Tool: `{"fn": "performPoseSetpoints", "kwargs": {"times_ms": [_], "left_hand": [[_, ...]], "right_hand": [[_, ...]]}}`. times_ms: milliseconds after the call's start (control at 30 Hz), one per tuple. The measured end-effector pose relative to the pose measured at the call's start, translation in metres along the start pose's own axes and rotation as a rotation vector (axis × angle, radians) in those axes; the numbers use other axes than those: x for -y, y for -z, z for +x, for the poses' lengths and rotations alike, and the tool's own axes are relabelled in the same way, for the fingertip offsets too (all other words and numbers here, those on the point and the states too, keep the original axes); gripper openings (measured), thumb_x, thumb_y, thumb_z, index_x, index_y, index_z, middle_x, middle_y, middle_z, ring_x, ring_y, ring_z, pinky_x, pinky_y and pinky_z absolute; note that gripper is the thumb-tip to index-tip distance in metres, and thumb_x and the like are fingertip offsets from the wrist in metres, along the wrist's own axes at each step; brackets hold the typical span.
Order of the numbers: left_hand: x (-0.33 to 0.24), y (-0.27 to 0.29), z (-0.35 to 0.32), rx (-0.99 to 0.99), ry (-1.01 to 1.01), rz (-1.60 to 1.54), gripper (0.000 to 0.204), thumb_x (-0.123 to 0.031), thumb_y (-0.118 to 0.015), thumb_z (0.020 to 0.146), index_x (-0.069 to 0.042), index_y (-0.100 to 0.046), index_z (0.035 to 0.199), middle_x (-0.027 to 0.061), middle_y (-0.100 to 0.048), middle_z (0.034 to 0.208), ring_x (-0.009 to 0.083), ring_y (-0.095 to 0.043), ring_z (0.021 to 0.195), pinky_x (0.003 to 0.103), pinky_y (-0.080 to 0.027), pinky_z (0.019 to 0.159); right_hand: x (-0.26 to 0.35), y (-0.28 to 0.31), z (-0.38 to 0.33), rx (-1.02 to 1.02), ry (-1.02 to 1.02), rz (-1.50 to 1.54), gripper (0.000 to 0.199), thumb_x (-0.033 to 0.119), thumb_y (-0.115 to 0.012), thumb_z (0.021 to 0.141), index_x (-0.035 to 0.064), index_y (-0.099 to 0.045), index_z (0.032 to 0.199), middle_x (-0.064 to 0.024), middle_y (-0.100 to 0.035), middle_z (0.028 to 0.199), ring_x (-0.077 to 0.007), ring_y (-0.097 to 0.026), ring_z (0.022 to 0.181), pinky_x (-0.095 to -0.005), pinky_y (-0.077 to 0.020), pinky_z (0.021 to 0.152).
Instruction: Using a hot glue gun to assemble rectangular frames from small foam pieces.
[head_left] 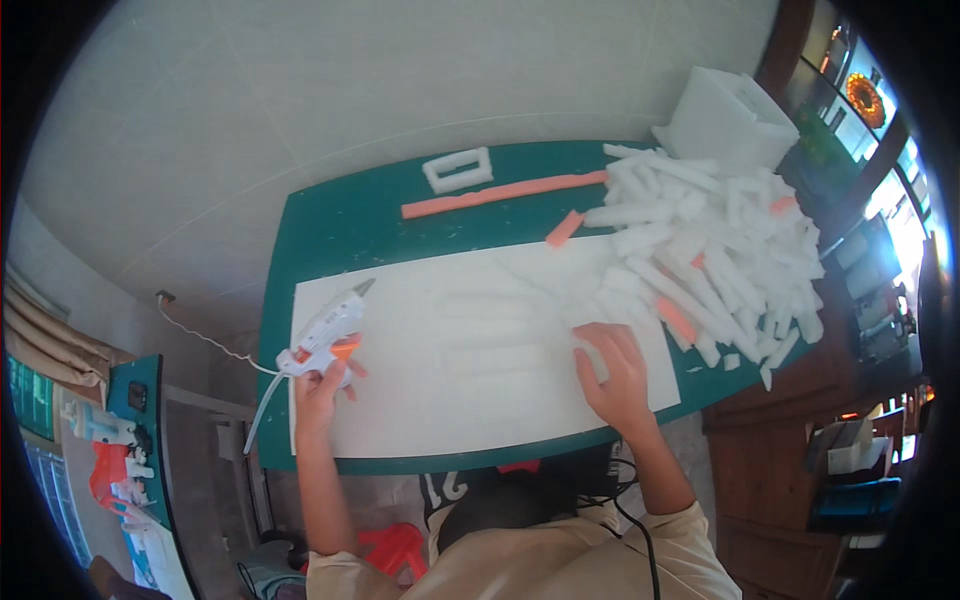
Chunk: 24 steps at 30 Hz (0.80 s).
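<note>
My left hand is closed around the handle of a white hot glue gun with an orange trigger. Its nozzle points up and to the right, and a pale glue stick sticks out at the back. Over the right part of a white board, my right hand has its fingers stretched and the thumb apart, with nothing seen in it. Between the hands, pale foam strips lie on the board, their outlines faint against the white.
A heap of white foam strips with a few pink pieces covers the green table's right side. Behind it stands a white foam block. A small foam frame and a long pink strip lie at the back. A cord reaches the glue gun.
</note>
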<state>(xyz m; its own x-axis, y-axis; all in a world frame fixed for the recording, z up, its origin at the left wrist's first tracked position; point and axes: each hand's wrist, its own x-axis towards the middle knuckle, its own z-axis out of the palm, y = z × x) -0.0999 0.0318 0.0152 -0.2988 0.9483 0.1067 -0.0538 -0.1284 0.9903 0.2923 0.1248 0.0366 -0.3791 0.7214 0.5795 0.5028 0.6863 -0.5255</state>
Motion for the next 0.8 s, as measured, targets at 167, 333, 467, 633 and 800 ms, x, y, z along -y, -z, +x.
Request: {"fn": "performPoseSetpoints", "kwargs": {"times_ms": [167,333,467,633,800], "left_hand": [[-0.006,-0.001,-0.011,-0.032,-0.067,0.095,0.041,-0.019,-0.061,0.094,0.0,-0.051,0.128,0.0185,-0.061,0.127,0.0191,-0.066,0.077,0.023,-0.046,0.043],[-0.009,-0.007,-0.022,-0.065,-0.084,0.082,0.043,-0.021,-0.065,0.093,0.001,-0.053,0.128,0.0187,-0.063,0.124,0.0166,-0.065,0.074,0.023,-0.045,0.044],[-0.009,-0.006,-0.034,-0.01,-0.074,0.028,0.036,-0.021,-0.062,0.095,0.0,-0.054,0.124,0.019,-0.062,0.123,0.0156,-0.063,0.071,0.021,-0.042,0.043],[-0.008,-0.006,-0.046,0.026,-0.106,0.002,0.032,-0.02,-0.059,0.097,0.0,-0.054,0.122,0.0184,-0.061,0.122,0.0137,-0.061,0.069,0.02,-0.039,0.042],[-0.022,-0.014,-0.056,0.063,-0.012,0.105,0.038,-0.021,-0.064,0.094,0.0,-0.058,0.125,0.0113,-0.068,0.107,0.0053,-0.052,0.062,0.019,-0.037,0.047]], "right_hand": [[-0.006,0.012,0.0,-0.056,-0.127,-0.148,0.041,0.002,-0.069,0.079,0.0033,-0.06,0.119,-0.0139,-0.061,0.114,-0.0301,-0.059,0.097,-0.0357,-0.0501,0.079],[-0.022,0.011,-0.005,0.144,-0.344,0.075,0.042,0.002,-0.067,0.083,0.0028,-0.057,0.124,-0.0123,-0.06,0.116,-0.0233,-0.06,0.096,-0.0331,-0.0506,0.075],[-0.024,0.017,-0.003,0.078,-0.589,0.677,0.045,-0.003,-0.064,0.084,0.0031,-0.054,0.127,-0.0075,-0.055,0.117,-0.0164,-0.055,0.102,-0.0278,-0.046,0.088],[-0.016,0.021,0.0,0.089,-0.634,0.949,0.048,-0.008,-0.061,0.084,0.0029,-0.051,0.129,-0.0053,-0.054,0.119,-0.0147,-0.055,0.102,-0.0274,-0.046,0.089],[-0.013,0.024,0.004,0.04,-0.696,1.148,0.048,-0.006,-0.059,0.086,0.0029,-0.049,0.132,-0.0079,-0.051,0.123,-0.0154,-0.054,0.109,-0.029,-0.0491,0.09]]}}
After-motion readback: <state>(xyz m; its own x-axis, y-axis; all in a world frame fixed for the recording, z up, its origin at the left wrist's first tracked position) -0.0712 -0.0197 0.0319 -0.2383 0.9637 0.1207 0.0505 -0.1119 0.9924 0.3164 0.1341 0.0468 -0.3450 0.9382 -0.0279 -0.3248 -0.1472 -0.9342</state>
